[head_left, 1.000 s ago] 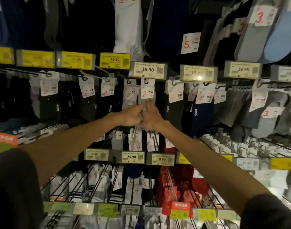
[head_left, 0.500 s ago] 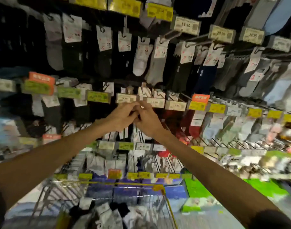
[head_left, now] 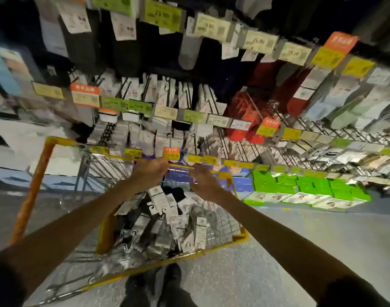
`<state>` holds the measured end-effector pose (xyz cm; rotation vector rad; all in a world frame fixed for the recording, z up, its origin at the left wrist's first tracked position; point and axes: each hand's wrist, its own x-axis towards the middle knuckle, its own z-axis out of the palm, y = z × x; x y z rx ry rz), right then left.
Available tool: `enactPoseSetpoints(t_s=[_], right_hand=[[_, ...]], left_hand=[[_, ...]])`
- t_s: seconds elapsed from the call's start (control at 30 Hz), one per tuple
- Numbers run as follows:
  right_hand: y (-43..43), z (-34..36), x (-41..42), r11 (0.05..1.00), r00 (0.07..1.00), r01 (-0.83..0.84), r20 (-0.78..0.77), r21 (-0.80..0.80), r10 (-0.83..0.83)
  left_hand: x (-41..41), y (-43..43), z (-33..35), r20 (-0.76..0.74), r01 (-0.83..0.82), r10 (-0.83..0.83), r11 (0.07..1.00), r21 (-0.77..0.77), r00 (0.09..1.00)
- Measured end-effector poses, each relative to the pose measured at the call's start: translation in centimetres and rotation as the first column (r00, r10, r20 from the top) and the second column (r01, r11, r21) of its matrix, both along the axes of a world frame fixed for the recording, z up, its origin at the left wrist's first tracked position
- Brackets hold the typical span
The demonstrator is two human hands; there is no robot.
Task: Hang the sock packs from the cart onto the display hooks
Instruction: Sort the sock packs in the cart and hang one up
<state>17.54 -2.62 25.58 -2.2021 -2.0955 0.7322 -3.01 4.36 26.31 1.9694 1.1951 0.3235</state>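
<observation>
Both my arms reach down over a wire cart with a yellow rim (head_left: pixel 241 237). Several sock packs (head_left: pixel 167 218) with white header cards lie heaped inside it. My left hand (head_left: pixel 150 172) hovers above the cart's far edge, fingers loosely curled, with nothing visible in it. Just to its right, my right hand (head_left: pixel 204 178) is relaxed and also holds nothing. Neither hand touches a pack. The display hooks (head_left: pixel 245 151) stick out of the rack beyond the cart, hung with white and grey sock packs (head_left: pixel 183 94). The view is motion-blurred.
Price tags (head_left: pixel 191 116) run along the rack rows. Red sock packs (head_left: pixel 245 109) hang to the right. Green boxes (head_left: pixel 300 187) are stacked on the bottom shelf at right. The cart's orange side bar (head_left: pixel 34 185) is at left. My feet (head_left: pixel 158 284) stand on grey floor behind the cart.
Both hands have come down from the upper hooks, where they were joined together, to just above the cart and have separated. The view has tilted down, showing the cart and floor.
</observation>
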Motion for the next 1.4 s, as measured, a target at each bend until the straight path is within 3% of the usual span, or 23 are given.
enactPoseSetpoints(t_s=[0.17, 0.3, 0.47, 0.67, 0.87, 1.07, 1.13, 1.2, 1.23, 1.27, 1.33, 1.4], right_hand=[[-2.0, -11.1, -0.3, 0.962, 0.998, 0.060, -0.006, -0.266, -0.064], [-3.8, -22.0, 1.2, 0.895, 0.989, 0.146, 0.035, -0.421, -0.145], [-6.4, -31.5, 4.5, 0.873, 0.985, 0.169, 0.043, -0.458, -0.169], [-6.2, -39.2, 9.1, 0.771, 0.924, 0.353, 0.068, -0.530, -0.376], [-5.0, -44.0, 10.0, 0.621, 0.744, 0.529, -0.035, -0.579, -0.667], [-5.4, -46.1, 9.5, 0.560, 0.593, 0.643, -0.123, -0.523, -0.796], [-5.3, -45.7, 9.8, 0.479, 0.437, 0.687, -0.217, -0.546, -0.873], [-4.7, -44.8, 10.3, 0.373, 0.189, 0.681, -0.340, -0.630, -0.921], [-4.4, -44.7, 10.4, 0.356, 0.107, 0.654, -0.385, -0.667, -0.917], [-3.9, -44.0, 10.5, 0.380, 0.088, 0.615, -0.419, -0.691, -0.904], [-3.1, -42.9, 10.7, 0.489, 0.136, 0.519, -0.497, -0.701, -0.857], [-2.1, -40.8, 11.1, 0.563, 0.135, 0.425, -0.565, -0.709, -0.814]], left_hand=[[0.3, -1.6, -13.1, -0.073, -0.044, 0.027, 0.968, -0.248, 0.997], [2.4, -3.8, -22.9, -0.172, -0.065, 0.009, 0.945, -0.320, 0.985], [7.0, -6.1, -32.1, -0.232, -0.057, -0.036, 0.922, -0.382, 0.972], [12.9, -7.1, -38.3, -0.284, -0.004, -0.110, 0.927, -0.374, 0.952], [16.2, -7.8, -42.0, -0.335, -0.064, -0.136, 0.850, -0.522, 0.932], [16.9, -7.9, -43.5, -0.348, -0.092, -0.117, 0.844, -0.529, 0.930], [17.1, -7.6, -43.3, -0.344, -0.145, -0.066, 0.821, -0.553, 0.937], [17.4, -7.1, -42.9, -0.327, -0.229, 0.033, 0.781, -0.582, 0.944], [17.6, -6.8, -42.7, -0.313, -0.265, 0.086, 0.761, -0.592, 0.946], [17.5, -6.4, -42.6, -0.292, -0.295, 0.141, 0.746, -0.597, 0.946], [17.7, -5.5, -41.6, -0.221, -0.329, 0.244, 0.726, -0.604, 0.944], [17.8, -4.6, -40.0, -0.119, -0.303, 0.287, 0.774, -0.556, 0.951]])
